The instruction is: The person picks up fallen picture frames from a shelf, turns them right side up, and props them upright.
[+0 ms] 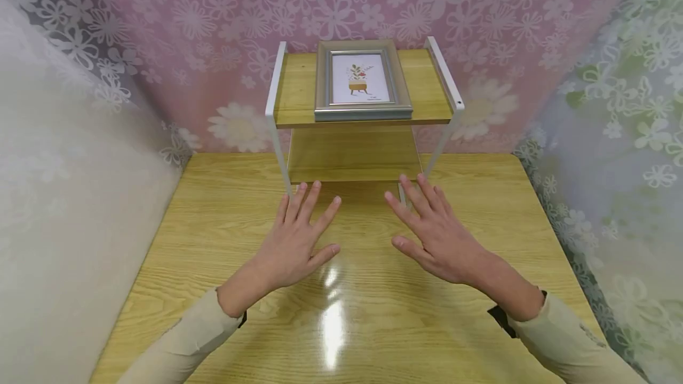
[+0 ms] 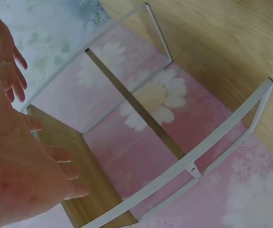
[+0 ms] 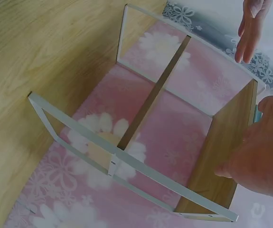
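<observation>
A small two-tier shelf with white metal side frames and wooden boards (image 1: pixel 299 88) stands at the back of the table. On its top board lies a picture frame (image 1: pixel 322 82) with a plant picture, tilted or flat, I cannot tell which. My left hand (image 1: pixel 293 245) is spread with straight fingers in front of the shelf's left side, holding nothing. Opposite it, my right hand (image 1: pixel 440 239) has its fingers spread before the right side, also without anything in it. Both wrist views show the shelf's boards and white frame (image 2: pixel 212 133) beyond the hands.
The wooden table (image 1: pixel 373 325) stretches under both arms, with a light reflection in the middle. A pink flowered backdrop (image 1: pixel 213 34) rises behind the shelf. Pale panels flank the table, a whitish left wall (image 1: pixel 69 194) and a flowered right wall (image 1: pixel 624 194).
</observation>
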Motion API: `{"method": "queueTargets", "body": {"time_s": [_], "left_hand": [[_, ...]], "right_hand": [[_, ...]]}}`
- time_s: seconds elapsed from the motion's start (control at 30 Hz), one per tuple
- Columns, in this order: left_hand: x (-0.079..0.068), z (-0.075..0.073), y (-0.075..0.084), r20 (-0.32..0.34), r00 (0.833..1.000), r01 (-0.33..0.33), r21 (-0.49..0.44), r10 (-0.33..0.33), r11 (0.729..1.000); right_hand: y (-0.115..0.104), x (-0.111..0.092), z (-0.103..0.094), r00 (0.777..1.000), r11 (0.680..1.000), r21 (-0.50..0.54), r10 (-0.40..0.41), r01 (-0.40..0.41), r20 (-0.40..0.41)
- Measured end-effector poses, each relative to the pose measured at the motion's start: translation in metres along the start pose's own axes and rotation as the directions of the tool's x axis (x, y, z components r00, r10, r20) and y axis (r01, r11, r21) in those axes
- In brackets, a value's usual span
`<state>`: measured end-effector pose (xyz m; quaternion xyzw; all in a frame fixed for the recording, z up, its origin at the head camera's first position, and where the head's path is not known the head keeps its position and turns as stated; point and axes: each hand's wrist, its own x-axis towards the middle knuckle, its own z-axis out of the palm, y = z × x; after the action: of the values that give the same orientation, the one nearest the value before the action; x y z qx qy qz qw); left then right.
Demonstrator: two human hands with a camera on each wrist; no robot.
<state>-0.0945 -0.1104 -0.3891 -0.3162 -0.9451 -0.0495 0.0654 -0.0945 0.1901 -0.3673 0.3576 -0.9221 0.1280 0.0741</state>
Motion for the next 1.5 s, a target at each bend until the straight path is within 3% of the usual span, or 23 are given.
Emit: {"method": "queueTargets", "body": {"time_s": [0.13,0.3,0.5,0.8,1.1,1.3,1.5], "left_hand": [[0.003,-0.011,-0.002,-0.059,0.998,-0.009,-0.036,0.007,0.999],[0.012,-0.037,-0.008,-0.138,0.990,-0.013,-0.086,0.002,0.996],[0.024,-0.072,-0.021,-0.164,0.985,0.028,-0.109,-0.045,0.994],[0.042,-0.110,-0.040,-0.163,0.983,0.066,-0.116,-0.084,0.991],[0.074,-0.140,-0.061,-0.138,0.985,0.083,-0.166,-0.106,0.983],[0.099,-0.149,-0.071,-0.101,0.988,0.090,-0.241,-0.117,0.966],[0.120,-0.146,-0.078,-0.033,0.994,0.095,-0.283,-0.109,0.954]], "right_hand": [[0.003,0.004,-0.010,0.999,1.000,0.013,-0.025,0.026,-0.045],[0.008,0.014,-0.028,0.991,0.999,0.001,-0.052,0.052,-0.123],[0.014,0.031,-0.050,0.978,0.996,-0.031,-0.094,0.090,-0.184],[0.024,0.051,-0.071,0.975,0.994,-0.053,-0.104,0.095,-0.195],[0.036,0.080,-0.103,0.990,0.999,0.054,0.009,-0.002,-0.139],[0.045,0.101,-0.113,0.992,0.979,0.200,0.067,-0.045,-0.105],[0.055,0.117,-0.117,0.988,0.953,0.283,0.137,-0.112,-0.070]]}}
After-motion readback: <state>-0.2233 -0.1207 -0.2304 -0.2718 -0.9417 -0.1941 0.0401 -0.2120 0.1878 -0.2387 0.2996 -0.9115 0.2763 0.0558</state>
